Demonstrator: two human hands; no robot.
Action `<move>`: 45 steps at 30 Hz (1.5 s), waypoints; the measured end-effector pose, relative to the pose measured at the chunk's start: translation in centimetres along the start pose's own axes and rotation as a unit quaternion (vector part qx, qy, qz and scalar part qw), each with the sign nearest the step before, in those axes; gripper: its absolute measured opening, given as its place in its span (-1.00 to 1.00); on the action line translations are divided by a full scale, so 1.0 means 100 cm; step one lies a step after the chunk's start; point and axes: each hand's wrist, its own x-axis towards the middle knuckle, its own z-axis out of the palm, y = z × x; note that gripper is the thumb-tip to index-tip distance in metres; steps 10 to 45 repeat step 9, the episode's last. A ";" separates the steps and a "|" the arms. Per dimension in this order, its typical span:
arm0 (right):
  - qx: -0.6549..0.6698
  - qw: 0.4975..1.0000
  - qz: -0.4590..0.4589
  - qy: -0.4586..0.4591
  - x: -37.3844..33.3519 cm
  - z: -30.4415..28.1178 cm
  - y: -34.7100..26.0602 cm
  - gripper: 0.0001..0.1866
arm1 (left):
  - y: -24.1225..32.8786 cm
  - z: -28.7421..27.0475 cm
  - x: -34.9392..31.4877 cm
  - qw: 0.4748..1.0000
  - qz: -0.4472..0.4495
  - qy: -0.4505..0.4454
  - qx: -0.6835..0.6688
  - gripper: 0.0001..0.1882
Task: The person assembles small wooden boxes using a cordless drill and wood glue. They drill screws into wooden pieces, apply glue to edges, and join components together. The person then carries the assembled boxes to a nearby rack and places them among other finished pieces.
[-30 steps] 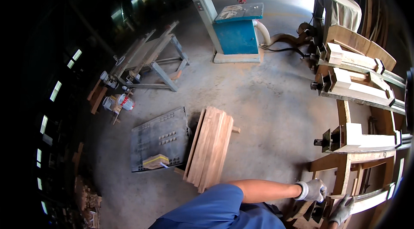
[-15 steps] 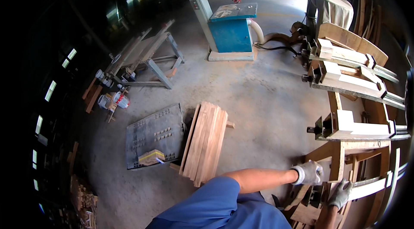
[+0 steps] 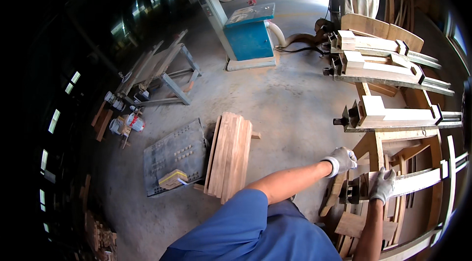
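My left hand (image 3: 342, 159), in a pale work glove, is held closed just left of the rack's upright timber. Whatever its fingers may hold is too small to make out. My right hand (image 3: 383, 186), also gloved, grips the left part of a pale wooden board (image 3: 418, 181) lying in the nearest bar clamp (image 3: 350, 192). Beyond my hands, another bar clamp carries a wooden workpiece (image 3: 393, 115) with a block at its left end. Two more clamps farther back hold similar wooden workpieces (image 3: 378, 67).
A stack of wooden strips (image 3: 229, 158) lies on the floor left of my arms, beside a grey plastic pallet (image 3: 172, 153). A blue machine (image 3: 250, 40) stands ahead with a hose. A metal-legged worktable (image 3: 162, 72) is at the left. Loose boards (image 3: 351, 225) lie low beside my right forearm.
The whole view has shifted, so the scene sits farther left and higher. Both hands stay near the nearest clamp, the right one still on the board.
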 end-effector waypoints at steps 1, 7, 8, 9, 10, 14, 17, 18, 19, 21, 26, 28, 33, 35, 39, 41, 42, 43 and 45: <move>-0.004 1.000 -0.004 -0.004 0.001 -0.002 -0.001 -0.36 | -0.001 -0.001 0.002 1.000 -0.005 -0.009 0.000 -0.76; 0.000 1.000 -0.018 0.007 -0.002 -0.004 -0.001 -0.35 | 0.002 0.001 0.000 1.000 0.012 0.003 0.014 -0.77; -0.001 1.000 -0.016 0.004 -0.005 -0.007 -0.004 -0.34 | -0.002 0.005 0.001 1.000 0.021 0.008 0.018 -0.77; -0.006 1.000 -0.005 -0.011 -0.007 -0.011 -0.008 -0.34 | -0.006 0.009 0.003 0.999 0.031 0.014 0.023 -0.77; -0.006 1.000 -0.005 -0.011 -0.007 -0.011 -0.008 -0.34 | -0.006 0.009 0.003 0.999 0.031 0.014 0.023 -0.77; -0.006 1.000 -0.005 -0.011 -0.007 -0.011 -0.008 -0.34 | -0.006 0.009 0.003 0.999 0.031 0.014 0.023 -0.77; -0.006 1.000 -0.005 -0.011 -0.007 -0.011 -0.008 -0.34 | -0.006 0.009 0.003 0.999 0.031 0.014 0.023 -0.77; -0.006 1.000 -0.005 -0.011 -0.007 -0.011 -0.008 -0.34 | -0.006 0.009 0.003 0.999 0.031 0.014 0.023 -0.77; -0.006 1.000 -0.005 -0.011 -0.007 -0.011 -0.008 -0.34 | -0.006 0.009 0.003 0.999 0.031 0.014 0.023 -0.77; -0.006 1.000 -0.005 -0.011 -0.007 -0.011 -0.008 -0.34 | -0.006 0.009 0.003 0.999 0.031 0.014 0.023 -0.77; -0.006 1.000 -0.005 -0.011 -0.007 -0.011 -0.008 -0.34 | -0.006 0.009 0.003 0.999 0.031 0.014 0.023 -0.77; -0.006 1.000 -0.005 -0.011 -0.007 -0.011 -0.008 -0.34 | -0.006 0.009 0.003 0.999 0.031 0.014 0.023 -0.77; -0.006 1.000 -0.005 -0.011 -0.007 -0.011 -0.008 -0.34 | -0.006 0.009 0.003 0.999 0.031 0.014 0.023 -0.77; -0.006 1.000 -0.005 -0.011 -0.007 -0.011 -0.008 -0.34 | -0.006 0.009 0.003 0.999 0.031 0.014 0.023 -0.77; -0.006 1.000 -0.005 -0.011 -0.007 -0.011 -0.008 -0.34 | -0.006 0.009 0.003 0.999 0.031 0.014 0.023 -0.77; -0.006 1.000 -0.005 -0.011 -0.007 -0.011 -0.008 -0.34 | -0.006 0.009 0.003 0.999 0.031 0.014 0.023 -0.77; -0.006 1.000 -0.005 -0.011 -0.007 -0.011 -0.008 -0.34 | -0.006 0.009 0.003 0.999 0.031 0.014 0.023 -0.77; -0.006 1.000 -0.005 -0.011 -0.007 -0.011 -0.008 -0.34 | -0.006 0.009 0.003 0.999 0.031 0.014 0.023 -0.77; -0.006 1.000 -0.005 -0.011 -0.007 -0.011 -0.008 -0.34 | -0.006 0.009 0.003 0.999 0.031 0.014 0.023 -0.77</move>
